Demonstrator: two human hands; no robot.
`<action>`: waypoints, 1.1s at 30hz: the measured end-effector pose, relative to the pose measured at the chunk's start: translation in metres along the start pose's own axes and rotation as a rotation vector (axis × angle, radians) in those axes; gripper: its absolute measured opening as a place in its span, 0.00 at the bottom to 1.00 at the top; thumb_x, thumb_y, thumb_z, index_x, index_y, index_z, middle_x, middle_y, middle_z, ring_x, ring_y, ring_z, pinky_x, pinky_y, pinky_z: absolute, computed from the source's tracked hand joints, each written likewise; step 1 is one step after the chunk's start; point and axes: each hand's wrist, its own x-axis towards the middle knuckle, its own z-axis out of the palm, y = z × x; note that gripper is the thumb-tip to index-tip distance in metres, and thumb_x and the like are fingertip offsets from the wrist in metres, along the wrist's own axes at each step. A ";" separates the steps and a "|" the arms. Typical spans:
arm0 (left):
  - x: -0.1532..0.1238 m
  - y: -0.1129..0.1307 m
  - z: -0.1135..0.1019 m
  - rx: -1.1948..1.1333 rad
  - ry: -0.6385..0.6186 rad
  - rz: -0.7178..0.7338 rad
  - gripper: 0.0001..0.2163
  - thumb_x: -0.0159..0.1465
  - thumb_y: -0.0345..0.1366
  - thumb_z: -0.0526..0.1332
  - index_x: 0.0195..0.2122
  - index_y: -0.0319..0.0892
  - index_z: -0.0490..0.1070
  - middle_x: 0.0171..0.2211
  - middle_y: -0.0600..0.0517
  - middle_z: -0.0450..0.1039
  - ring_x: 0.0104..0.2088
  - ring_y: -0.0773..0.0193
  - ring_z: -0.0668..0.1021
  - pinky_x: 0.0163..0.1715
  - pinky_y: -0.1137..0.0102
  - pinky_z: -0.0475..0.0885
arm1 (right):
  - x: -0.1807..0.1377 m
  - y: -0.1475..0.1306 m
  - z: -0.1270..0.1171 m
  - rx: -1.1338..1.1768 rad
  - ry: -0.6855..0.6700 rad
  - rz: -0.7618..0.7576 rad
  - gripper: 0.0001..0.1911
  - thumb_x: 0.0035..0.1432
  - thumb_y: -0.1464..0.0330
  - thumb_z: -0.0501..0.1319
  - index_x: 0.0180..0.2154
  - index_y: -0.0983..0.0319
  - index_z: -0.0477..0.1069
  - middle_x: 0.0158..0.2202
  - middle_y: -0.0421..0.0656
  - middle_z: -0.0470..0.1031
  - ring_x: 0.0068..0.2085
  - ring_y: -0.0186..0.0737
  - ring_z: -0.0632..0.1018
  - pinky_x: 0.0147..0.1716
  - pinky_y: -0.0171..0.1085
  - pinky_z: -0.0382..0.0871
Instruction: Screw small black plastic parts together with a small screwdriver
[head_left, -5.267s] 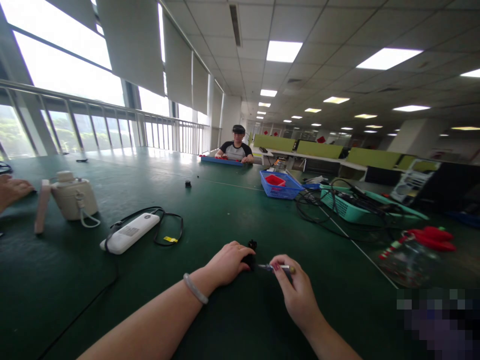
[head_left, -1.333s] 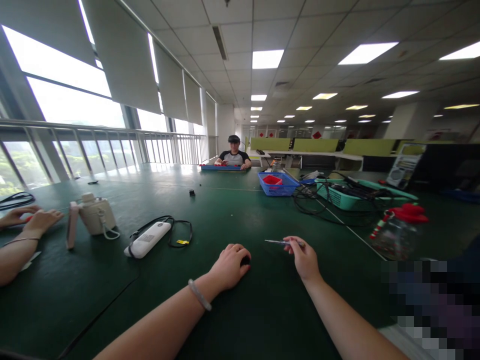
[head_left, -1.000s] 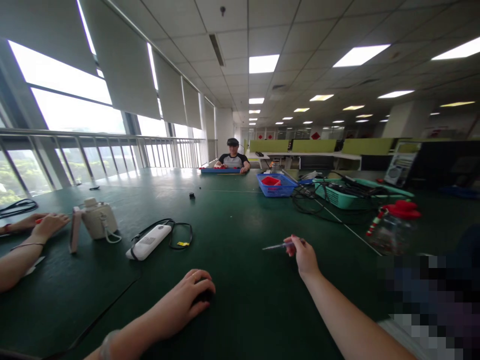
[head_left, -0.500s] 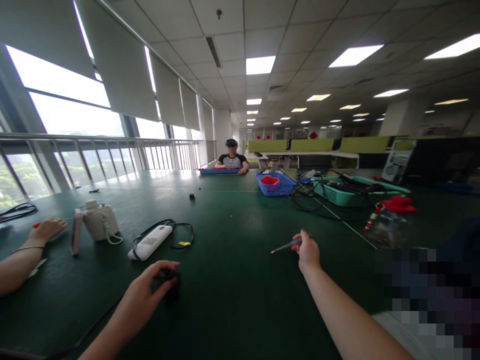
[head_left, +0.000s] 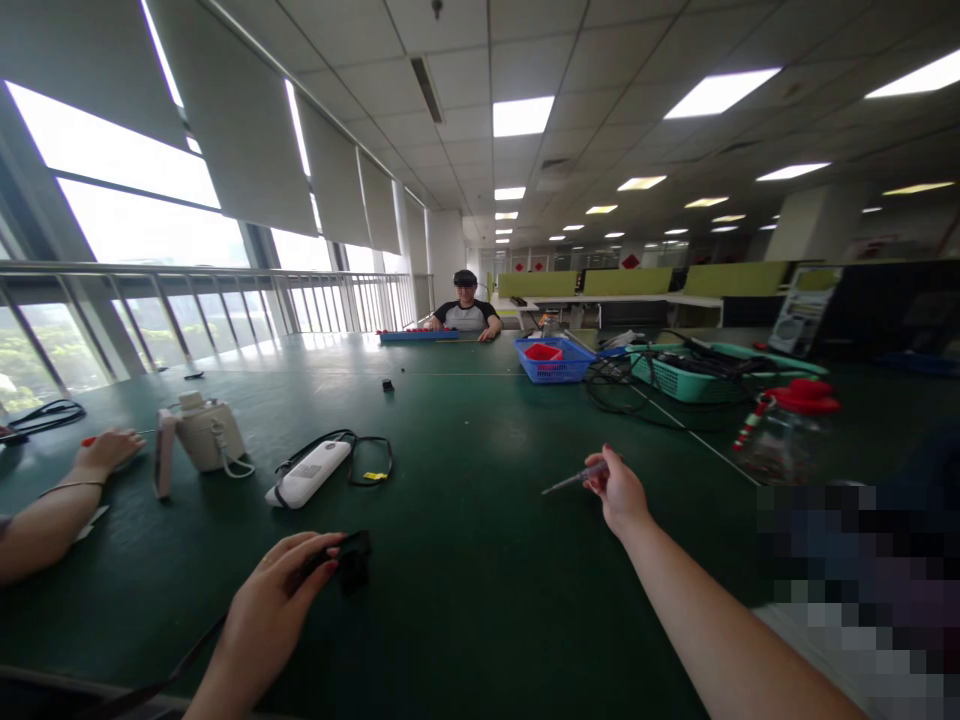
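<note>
My left hand (head_left: 270,595) is at the lower left, its fingers closed on a small black part (head_left: 351,560) that rests on the green table (head_left: 465,560). My right hand (head_left: 616,492) is raised over the table to the right and pinches a thin screwdriver (head_left: 574,479), tip pointing left. The two hands are well apart.
A white power bank with a black cable (head_left: 309,473) and a cream bottle (head_left: 208,432) lie to the left. Another person's hand (head_left: 105,450) rests at far left. A blue basket (head_left: 553,360), a teal basket of cables (head_left: 690,378) and a red-lidded jar (head_left: 787,430) stand to the right. A person (head_left: 466,308) sits opposite.
My left hand has dragged the black part left and toward me, away from the right hand. The right hand lifted the screwdriver off the part and holds it up.
</note>
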 end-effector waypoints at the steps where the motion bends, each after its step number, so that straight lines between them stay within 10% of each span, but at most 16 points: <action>1: 0.001 0.000 0.002 0.067 0.007 0.057 0.18 0.60 0.52 0.59 0.44 0.48 0.77 0.47 0.48 0.77 0.43 0.53 0.81 0.42 0.61 0.79 | 0.001 0.001 0.000 -0.005 -0.004 -0.003 0.22 0.55 0.50 0.62 0.23 0.61 0.73 0.17 0.38 0.64 0.20 0.33 0.65 0.23 0.35 0.67; 18: -0.006 0.002 0.015 0.351 -0.107 0.364 0.20 0.62 0.28 0.48 0.49 0.52 0.74 0.57 0.54 0.71 0.51 0.60 0.78 0.48 0.66 0.76 | 0.000 0.003 0.002 -0.115 -0.064 -0.001 0.23 0.55 0.49 0.61 0.24 0.62 0.73 0.16 0.37 0.64 0.19 0.32 0.65 0.22 0.35 0.64; 33: -0.005 0.005 0.017 0.370 -0.173 0.359 0.22 0.63 0.31 0.49 0.53 0.57 0.73 0.56 0.56 0.72 0.51 0.60 0.78 0.50 0.66 0.75 | 0.005 0.010 0.001 -0.123 -0.088 -0.022 0.24 0.53 0.47 0.62 0.24 0.62 0.72 0.16 0.37 0.63 0.19 0.32 0.65 0.20 0.33 0.61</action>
